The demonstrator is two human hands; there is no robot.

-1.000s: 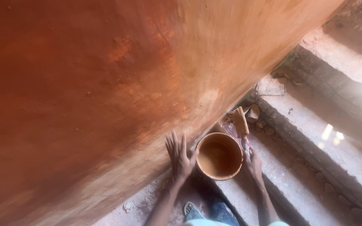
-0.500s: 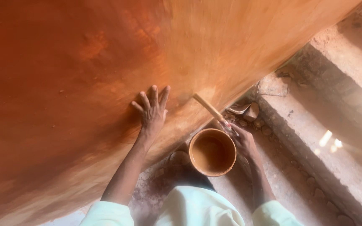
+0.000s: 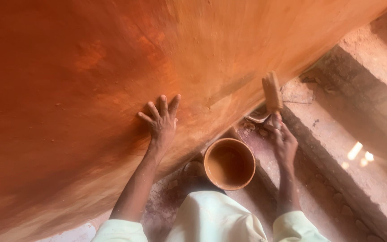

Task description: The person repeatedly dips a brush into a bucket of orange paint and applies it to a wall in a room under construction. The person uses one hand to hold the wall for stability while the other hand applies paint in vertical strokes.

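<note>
Your left hand (image 3: 161, 120) lies flat against a large curved surface coated in wet orange-red clay (image 3: 90, 89), fingers spread wide, holding nothing. Your right hand (image 3: 284, 140) is closed around the handle of a flat wooden brush (image 3: 272, 91), which stands upright with its head near the lower edge of the clay surface; whether it touches is hard to tell. Between your arms, just above your pale-clothed knee, sits a round bucket (image 3: 229, 163) of orange-brown slip, resting on rough ground beside the stone steps (image 3: 359, 134). A small shallow dish (image 3: 257, 117) lies just below the brush. To coat evenly, keep the spread palm steady as a brace, lay the brush face flat on the curve, and use light overlapping strokes, reloading from the bucket close by.
</note>
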